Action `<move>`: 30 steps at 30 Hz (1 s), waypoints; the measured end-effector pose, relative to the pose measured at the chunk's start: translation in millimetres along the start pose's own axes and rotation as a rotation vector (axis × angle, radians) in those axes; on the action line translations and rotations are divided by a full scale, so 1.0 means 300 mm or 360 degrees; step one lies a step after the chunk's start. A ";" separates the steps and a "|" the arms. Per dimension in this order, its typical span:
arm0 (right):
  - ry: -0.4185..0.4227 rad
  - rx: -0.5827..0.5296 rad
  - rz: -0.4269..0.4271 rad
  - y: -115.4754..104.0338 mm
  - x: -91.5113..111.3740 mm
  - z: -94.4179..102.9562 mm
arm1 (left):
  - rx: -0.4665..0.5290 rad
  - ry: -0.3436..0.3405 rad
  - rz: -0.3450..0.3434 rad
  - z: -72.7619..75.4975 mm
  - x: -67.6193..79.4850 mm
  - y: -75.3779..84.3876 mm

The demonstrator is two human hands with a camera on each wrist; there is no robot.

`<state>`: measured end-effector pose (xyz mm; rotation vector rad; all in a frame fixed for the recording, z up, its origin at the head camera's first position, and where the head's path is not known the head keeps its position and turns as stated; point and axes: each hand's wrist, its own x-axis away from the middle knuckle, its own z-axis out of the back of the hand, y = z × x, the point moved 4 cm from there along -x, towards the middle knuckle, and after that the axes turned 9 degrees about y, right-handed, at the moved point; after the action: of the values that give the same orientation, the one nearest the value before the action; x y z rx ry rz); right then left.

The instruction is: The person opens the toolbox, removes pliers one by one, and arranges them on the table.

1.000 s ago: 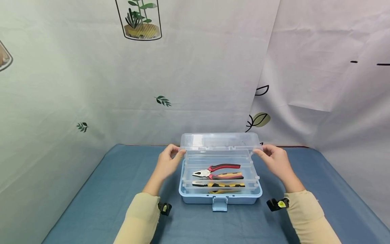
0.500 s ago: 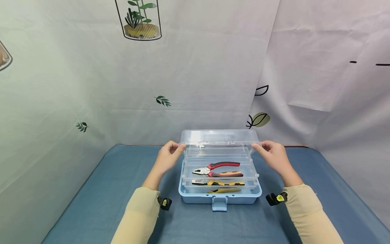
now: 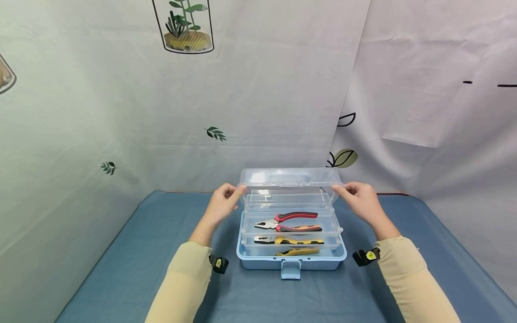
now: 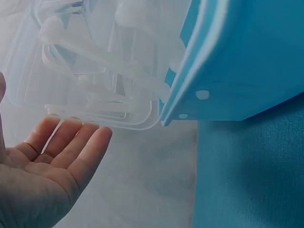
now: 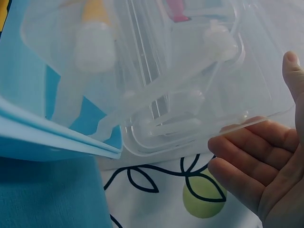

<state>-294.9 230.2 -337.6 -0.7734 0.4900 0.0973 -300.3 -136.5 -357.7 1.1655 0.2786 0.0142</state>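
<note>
A light-blue toolbox (image 3: 264, 264) with a clear lid (image 3: 291, 176) stands on the table, its lid raised and clear trays (image 3: 258, 206) fanned out beneath. My left hand (image 3: 220, 205) pinches the lid's left side, and my right hand (image 3: 361, 202) its right side. In the left wrist view, the fingertips (image 4: 102, 133) touch the lid's rim; the right wrist view has the right fingers (image 5: 237, 171) likewise at the rim. Red-and-black pliers (image 3: 298, 216) lie in the box area, with yellow-and-black pliers (image 3: 299, 241) nearer the front. A yellow handle (image 3: 296, 252) shows below them.
The front latch (image 3: 291, 270) hangs down. Blue cloth (image 3: 133, 260) covers the table, and a pale patterned curtain (image 3: 274, 89) rises close behind the toolbox. White hinge arms (image 4: 109, 61) link the trays to the box.
Both hands and the lid have moved upward in the head view, staying together. The trays have shifted up slightly with them; the box base has stayed put.
</note>
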 end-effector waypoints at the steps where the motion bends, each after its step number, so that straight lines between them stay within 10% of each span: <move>1: -0.0007 0.0000 -0.0003 0.001 -0.003 -0.001 | -0.0001 0.0000 0.0007 0.000 -0.003 0.000; 30: -0.0116 -0.0090 -0.0254 0.010 -0.082 -0.022 | 0.0255 -0.0078 0.0108 -0.030 -0.024 0.003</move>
<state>-320.0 229.8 -332.3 -0.8586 0.3560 -0.0090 -309.0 -129.2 -358.8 1.3327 0.1995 0.0234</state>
